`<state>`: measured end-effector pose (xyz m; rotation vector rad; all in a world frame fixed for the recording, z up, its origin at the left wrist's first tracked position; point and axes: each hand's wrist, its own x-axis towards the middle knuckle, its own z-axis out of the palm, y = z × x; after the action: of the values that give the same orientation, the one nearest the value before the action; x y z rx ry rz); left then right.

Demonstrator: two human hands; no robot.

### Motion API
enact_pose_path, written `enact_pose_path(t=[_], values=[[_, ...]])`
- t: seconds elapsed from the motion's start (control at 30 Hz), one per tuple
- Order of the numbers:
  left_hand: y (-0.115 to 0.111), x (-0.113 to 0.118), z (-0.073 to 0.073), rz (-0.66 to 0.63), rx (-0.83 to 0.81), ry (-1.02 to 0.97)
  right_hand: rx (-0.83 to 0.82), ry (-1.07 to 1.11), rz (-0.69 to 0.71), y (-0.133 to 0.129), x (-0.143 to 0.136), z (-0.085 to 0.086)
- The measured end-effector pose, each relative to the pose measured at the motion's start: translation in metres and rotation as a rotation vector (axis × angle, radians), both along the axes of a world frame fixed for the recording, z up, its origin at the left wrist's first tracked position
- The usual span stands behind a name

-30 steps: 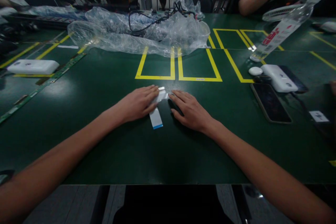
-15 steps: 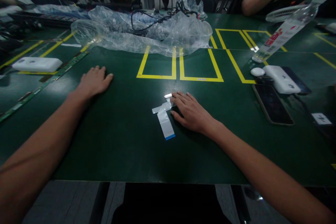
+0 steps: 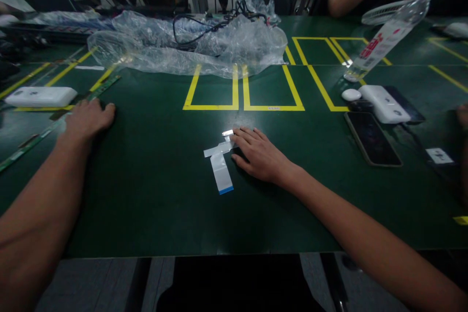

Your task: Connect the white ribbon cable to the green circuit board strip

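A white flat ribbon cable [image 3: 221, 171] with a blue end and a short crosswise strip lies on the green tabletop. My right hand [image 3: 260, 155] rests flat beside it, fingertips on its upper right part, where they hide some of it. At the left, my left hand [image 3: 87, 121] reaches over a long narrow green circuit board strip [image 3: 42, 136] and covers its middle. The left thumb is spread away from the fingers. Whether those fingers touch the strip I cannot tell.
Crumpled clear plastic wrap [image 3: 153, 51] with black cables lies across the back. A white box-shaped device [image 3: 42, 96] sits at left. On the right are a phone [image 3: 373, 139], another white device [image 3: 384, 104] and a tilted plastic bottle [image 3: 389, 39]. A person sits across the table.
My left hand has moved left, from bare tabletop to over the circuit board strip. My right hand stays at the ribbon cable. The whole view has shifted slightly.
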<state>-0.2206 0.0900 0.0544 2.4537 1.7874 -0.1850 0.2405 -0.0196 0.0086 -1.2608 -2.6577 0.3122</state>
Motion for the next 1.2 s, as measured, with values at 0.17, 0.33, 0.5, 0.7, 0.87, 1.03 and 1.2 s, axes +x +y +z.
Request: enact_pose_path(t=[0.17,0.33,0.5,0.7,0.87,1.03,1.2], values=[[0.008,0.057,-0.038,0.194,0.108,0.027,-0.009,-0.002,-0.009,0.0,0.0,-0.001],[-0.025,0.153,-0.054,-0.084,0.072,-0.034,-0.002,-0.034,-0.005,0.0,-0.002,-0.001],[-0.08,0.217,-0.044,-0.312,-0.002,-0.108,0.012,-0.036,-0.015,-0.001,-0.006,-0.002],[-0.095,0.224,-0.042,-0.454,-0.003,-0.137,0.008,-0.023,-0.021,-0.003,-0.01,-0.004],[-0.09,0.22,-0.043,-0.476,-0.006,-0.153,-0.006,-0.026,-0.033,-0.004,-0.013,-0.004],[-0.091,0.221,-0.042,-0.473,0.011,-0.172,-0.024,-0.016,-0.037,-0.004,-0.014,-0.005],[-0.09,0.223,-0.041,-0.479,0.067,-0.143,-0.025,0.041,-0.043,-0.005,-0.012,-0.002]])
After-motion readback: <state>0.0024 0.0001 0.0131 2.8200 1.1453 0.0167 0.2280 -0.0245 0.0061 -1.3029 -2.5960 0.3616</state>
